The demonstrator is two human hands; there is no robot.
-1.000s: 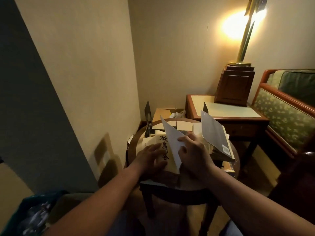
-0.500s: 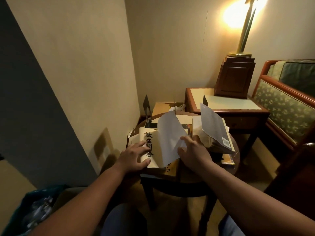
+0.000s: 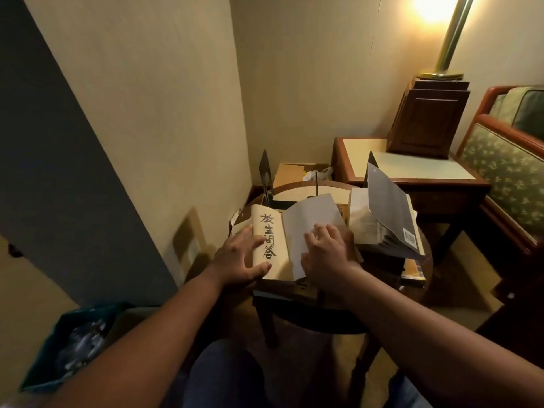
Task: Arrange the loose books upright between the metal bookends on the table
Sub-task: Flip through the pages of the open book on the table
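The cream book (image 3: pixel 269 240) lies flat on the worktop (image 3: pixel 291 186), just before the bookends (image 3: pixel 264 169). Left hand (image 3: pixel 241 260) and right hand (image 3: pixel 326 254) rest on it, grip apart, clamping nothing. Press the grey cover (image 3: pixel 312 219) fully shut, then take both edges before standing the book up.

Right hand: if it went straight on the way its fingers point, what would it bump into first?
The right hand lies on a pale open page, fingers pointing forward. Past the page's edge, probably the thin metal bookend upright; depth is hard to judge.
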